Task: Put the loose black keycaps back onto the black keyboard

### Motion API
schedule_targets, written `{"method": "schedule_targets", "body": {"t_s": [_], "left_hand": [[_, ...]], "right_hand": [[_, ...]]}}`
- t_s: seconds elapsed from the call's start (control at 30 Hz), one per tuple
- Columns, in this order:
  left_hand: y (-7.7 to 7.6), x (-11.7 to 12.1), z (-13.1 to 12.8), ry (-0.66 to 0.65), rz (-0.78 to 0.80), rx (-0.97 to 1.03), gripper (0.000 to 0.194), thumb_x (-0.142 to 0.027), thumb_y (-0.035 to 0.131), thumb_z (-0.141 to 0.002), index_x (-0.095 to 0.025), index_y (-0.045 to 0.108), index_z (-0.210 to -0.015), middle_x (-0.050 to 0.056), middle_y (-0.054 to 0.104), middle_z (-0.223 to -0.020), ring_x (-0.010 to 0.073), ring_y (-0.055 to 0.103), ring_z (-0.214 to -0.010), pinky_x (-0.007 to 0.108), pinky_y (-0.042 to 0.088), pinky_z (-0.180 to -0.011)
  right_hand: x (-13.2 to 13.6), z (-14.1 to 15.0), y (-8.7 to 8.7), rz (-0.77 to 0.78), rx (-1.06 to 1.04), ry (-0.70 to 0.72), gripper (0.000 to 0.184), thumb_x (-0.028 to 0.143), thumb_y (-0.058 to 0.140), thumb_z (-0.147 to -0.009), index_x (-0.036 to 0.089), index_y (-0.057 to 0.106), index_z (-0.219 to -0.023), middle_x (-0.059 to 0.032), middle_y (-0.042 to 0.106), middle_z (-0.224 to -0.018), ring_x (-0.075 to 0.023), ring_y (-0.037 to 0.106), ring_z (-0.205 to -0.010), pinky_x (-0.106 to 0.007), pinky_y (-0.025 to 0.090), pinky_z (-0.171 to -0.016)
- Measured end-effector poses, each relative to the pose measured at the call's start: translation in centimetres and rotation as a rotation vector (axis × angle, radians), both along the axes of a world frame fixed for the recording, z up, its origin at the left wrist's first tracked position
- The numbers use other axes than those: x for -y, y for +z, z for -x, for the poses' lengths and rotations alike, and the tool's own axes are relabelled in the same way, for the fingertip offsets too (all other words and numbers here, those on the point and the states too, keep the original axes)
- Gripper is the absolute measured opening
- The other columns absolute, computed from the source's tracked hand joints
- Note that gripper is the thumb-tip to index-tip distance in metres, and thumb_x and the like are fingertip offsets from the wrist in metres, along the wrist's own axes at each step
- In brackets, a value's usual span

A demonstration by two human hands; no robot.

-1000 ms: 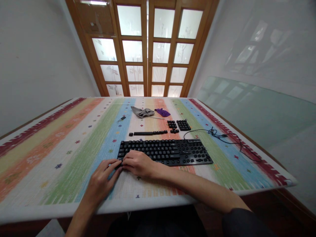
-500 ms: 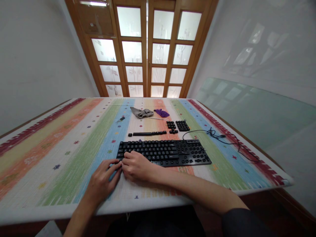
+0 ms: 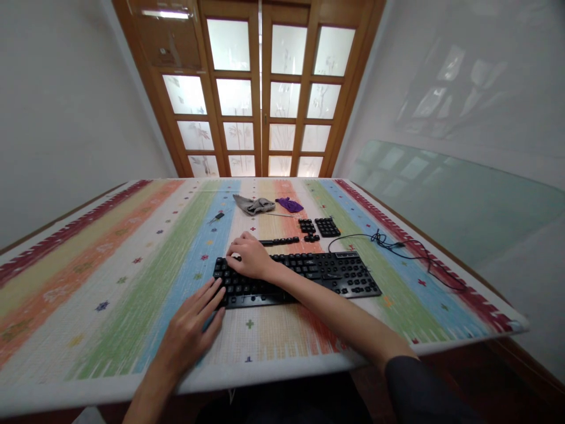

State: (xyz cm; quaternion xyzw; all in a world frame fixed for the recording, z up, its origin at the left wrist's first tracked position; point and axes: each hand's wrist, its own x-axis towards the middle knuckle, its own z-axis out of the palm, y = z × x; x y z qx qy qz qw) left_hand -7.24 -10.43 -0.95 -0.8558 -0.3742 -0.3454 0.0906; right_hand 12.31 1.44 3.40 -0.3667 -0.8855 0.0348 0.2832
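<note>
A black keyboard [image 3: 263, 300] lies before me, its numeric pad side and bottom row stripped of keycaps. My left hand [image 3: 192, 324] rests at its lower left corner, fingers stretched out and touching the edge. Reaching across the keyboard, my right hand [image 3: 249, 257] is over the upper left part and the cloth behind it. Its thumb and fingers are curled together; whatever is at their tips is hidden. Beside this hand runs a row of loose keycaps [image 3: 286, 240], with the space bar [image 3: 266, 242] partly covered by the fingers.
More loose keycaps [image 3: 327, 227] sit grouped behind the keyboard. A grey cloth [image 3: 253, 205], a purple cloth [image 3: 289, 204] and a small dark tool [image 3: 218, 217] lie farther back. The keyboard cable [image 3: 388, 240] coils to the right on the striped tablecloth [image 3: 132, 294].
My right hand has left the keyboard's lower left corner and moved away from me, to the row of loose keycaps. My left hand's fingers have straightened and lie flatter at the corner.
</note>
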Motion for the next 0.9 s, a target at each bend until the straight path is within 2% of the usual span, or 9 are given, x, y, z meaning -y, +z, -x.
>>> {"method": "schedule_targets", "body": {"t_s": [0.13, 0.3, 0.57, 0.73, 0.9], "left_hand": [[-0.5, -0.3, 0.2, -0.055, 0.017, -0.06, 0.045, -0.025, 0.052, -0.099, -0.019, 0.052, -0.143, 0.013, 0.057, -0.144, 0.0302, 0.055, -0.132, 0.051, 0.054, -0.103], [-0.9, -0.6, 0.4, -0.059, 0.021, -0.047, 0.042, -0.022, 0.051, -0.099, -0.017, 0.055, -0.14, 0.013, 0.059, -0.141, 0.0282, 0.058, -0.13, 0.049, 0.055, -0.103], [-0.9, -0.5, 0.3, -0.054, 0.044, -0.007, 0.043, -0.024, 0.052, -0.098, -0.02, 0.055, -0.141, 0.012, 0.059, -0.141, 0.0278, 0.058, -0.13, 0.048, 0.056, -0.102], [-0.8, -0.3, 0.3, -0.039, 0.042, -0.034, 0.043, -0.024, 0.051, -0.1, -0.019, 0.053, -0.142, 0.012, 0.058, -0.143, 0.0274, 0.056, -0.131, 0.048, 0.055, -0.103], [-1.0, -0.2, 0.5, -0.017, 0.043, -0.029, 0.046, -0.026, 0.051, -0.1, -0.02, 0.049, -0.145, 0.012, 0.056, -0.144, 0.0286, 0.054, -0.133, 0.049, 0.054, -0.104]], "right_hand": [[-3.0, 0.2, 0.0, 0.1, 0.114, -0.168, 0.019, 0.024, 0.064, -0.088, 0.015, 0.079, -0.095, -0.0126, 0.074, -0.104, -0.0273, 0.052, -0.102, -0.04, 0.04, -0.09], [-4.4, 0.6, -0.1, 0.166, 0.152, -0.221, 0.02, 0.024, 0.064, -0.087, 0.017, 0.079, -0.098, -0.013, 0.076, -0.104, -0.032, 0.052, -0.107, -0.042, 0.041, -0.086], [-4.2, 1.2, 0.2, 0.163, 0.14, -0.228, 0.017, 0.015, 0.063, -0.083, 0.018, 0.077, -0.093, -0.0129, 0.076, -0.098, -0.0312, 0.053, -0.107, -0.042, 0.039, -0.088], [-3.5, 1.1, 0.7, 0.157, 0.091, -0.225, 0.017, 0.017, 0.062, -0.087, 0.019, 0.075, -0.097, -0.0088, 0.077, -0.102, -0.0283, 0.055, -0.103, -0.039, 0.04, -0.086], [-1.2, 0.0, 0.6, 0.115, -0.05, -0.11, 0.009, 0.017, 0.068, -0.085, 0.017, 0.075, -0.091, -0.0069, 0.077, -0.094, -0.0242, 0.056, -0.095, -0.036, 0.04, -0.089]]}}
